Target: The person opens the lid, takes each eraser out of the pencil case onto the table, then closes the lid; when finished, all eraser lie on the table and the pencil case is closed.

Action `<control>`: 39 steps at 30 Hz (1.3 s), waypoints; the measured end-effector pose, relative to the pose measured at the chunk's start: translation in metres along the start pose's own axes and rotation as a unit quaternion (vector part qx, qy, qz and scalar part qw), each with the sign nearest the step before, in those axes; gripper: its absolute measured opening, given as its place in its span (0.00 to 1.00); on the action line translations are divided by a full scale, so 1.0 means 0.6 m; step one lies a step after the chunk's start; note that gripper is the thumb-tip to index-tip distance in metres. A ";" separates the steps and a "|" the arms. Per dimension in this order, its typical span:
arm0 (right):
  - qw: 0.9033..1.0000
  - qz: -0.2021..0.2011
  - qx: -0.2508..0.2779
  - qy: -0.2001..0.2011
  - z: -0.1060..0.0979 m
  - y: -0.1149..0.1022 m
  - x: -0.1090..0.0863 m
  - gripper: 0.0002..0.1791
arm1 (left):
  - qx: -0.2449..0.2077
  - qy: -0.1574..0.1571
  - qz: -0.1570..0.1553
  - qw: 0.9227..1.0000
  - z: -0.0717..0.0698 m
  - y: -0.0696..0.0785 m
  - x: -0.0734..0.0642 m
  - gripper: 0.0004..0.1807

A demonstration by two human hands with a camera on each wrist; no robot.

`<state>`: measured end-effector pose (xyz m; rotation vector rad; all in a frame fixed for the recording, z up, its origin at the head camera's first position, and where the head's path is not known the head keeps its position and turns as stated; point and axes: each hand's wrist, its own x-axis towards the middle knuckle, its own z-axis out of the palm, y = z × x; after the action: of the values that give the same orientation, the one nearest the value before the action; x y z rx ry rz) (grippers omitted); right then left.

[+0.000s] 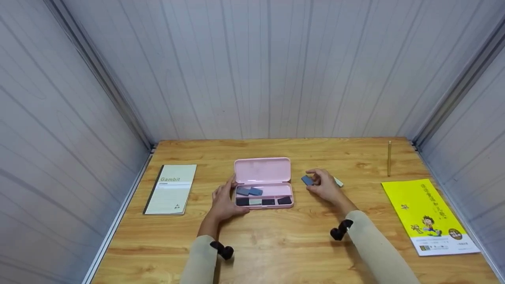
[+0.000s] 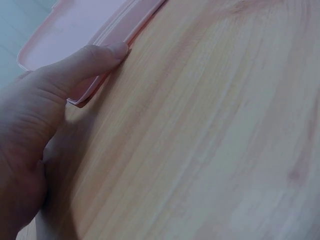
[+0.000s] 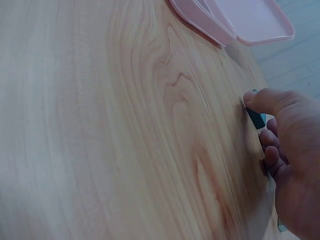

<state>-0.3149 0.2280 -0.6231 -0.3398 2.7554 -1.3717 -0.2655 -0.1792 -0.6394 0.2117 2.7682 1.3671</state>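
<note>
An open pink pencil case (image 1: 263,170) stands on the table, its lid tipped back. My left hand (image 1: 225,202) holds the case at its left end, with the thumb (image 2: 95,59) along the front edge. Two blue-grey erasers (image 1: 255,191) lie in the back compartment. Along the front row are dark erasers (image 1: 268,202) and a pale eraser (image 1: 255,201). Right of the case, my right hand (image 1: 325,187) pinches a blue eraser (image 1: 307,180) between thumb and fingers, low over the table. A whitish eraser (image 1: 338,182), partly hidden, lies behind that hand.
A notebook (image 1: 169,190) lies on the left of the wooden table (image 1: 276,244). On the right are a yellow book (image 1: 426,213) and a gold-coloured pencil (image 1: 389,158). Pale panel walls (image 1: 256,71) enclose the back and sides.
</note>
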 end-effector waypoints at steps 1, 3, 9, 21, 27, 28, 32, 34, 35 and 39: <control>1.000 -0.002 0.001 0.002 -0.001 0.000 -0.001 0.29 | -0.001 -0.002 0.003 1.000 -0.001 -0.001 0.001 0.78; 1.000 -0.010 0.001 0.005 -0.002 -0.001 -0.002 0.29 | -0.005 -0.006 0.007 1.000 -0.001 -0.002 0.001 0.77; 1.000 -0.022 -0.013 0.007 -0.004 -0.010 -0.008 0.28 | -0.009 -0.014 0.003 1.000 -0.005 -0.002 0.001 0.76; 0.997 -0.074 -0.017 -0.025 0.020 -0.049 -0.013 0.27 | -0.008 -0.012 -0.011 1.000 -0.006 0.001 0.003 0.76; 0.994 -0.094 -0.006 -0.048 0.041 -0.072 -0.014 0.25 | -0.015 -0.012 -0.020 1.000 -0.002 0.000 0.001 0.76; 0.994 -0.095 -0.004 -0.051 0.045 -0.076 -0.014 0.24 | -0.015 -0.011 -0.019 1.000 -0.002 0.000 0.001 0.75; 0.993 -0.098 0.012 -0.061 0.059 -0.094 -0.011 0.22 | -0.007 -0.008 -0.006 1.000 -0.001 -0.003 0.000 0.76; 0.993 -0.098 0.018 -0.067 0.067 -0.105 -0.009 0.23 | -0.002 -0.005 -0.002 1.000 -0.001 -0.004 0.000 0.76; 0.992 -0.098 0.023 -0.073 0.071 -0.109 -0.008 0.23 | 0.001 -0.004 0.000 1.000 -0.001 -0.004 0.000 0.76; 0.990 -0.109 0.026 -0.089 0.089 -0.130 -0.004 0.24 | 0.001 -0.004 0.003 1.000 -0.002 -0.004 0.000 0.75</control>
<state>-0.2916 0.1412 -0.5939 -0.7416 2.5933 -1.3787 -0.2657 -0.1814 -0.6405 0.2255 2.7651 1.3635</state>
